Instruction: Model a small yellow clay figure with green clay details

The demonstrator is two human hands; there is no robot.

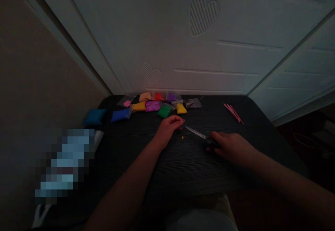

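My right hand [225, 145] grips a pair of scissors [195, 132] by the dark handles. Their blades look closed and point left, with the tips close to the fingers of my left hand [169, 128]. My left hand is closed in a pinch above the dark table. What it pinches, if anything, is too small and dim to make out. Just below those fingertips a tiny yellow piece [182, 137] lies on the tabletop.
Along the back lie several packets of coloured clay, among them a green packet [164, 111], a yellow packet [181, 109] and a blue packet [120, 115]. Pink sticks [232, 112] lie at right. A blurred-out object [69, 161] is at left. A white panel [167, 49] stands behind the table [125, 154].
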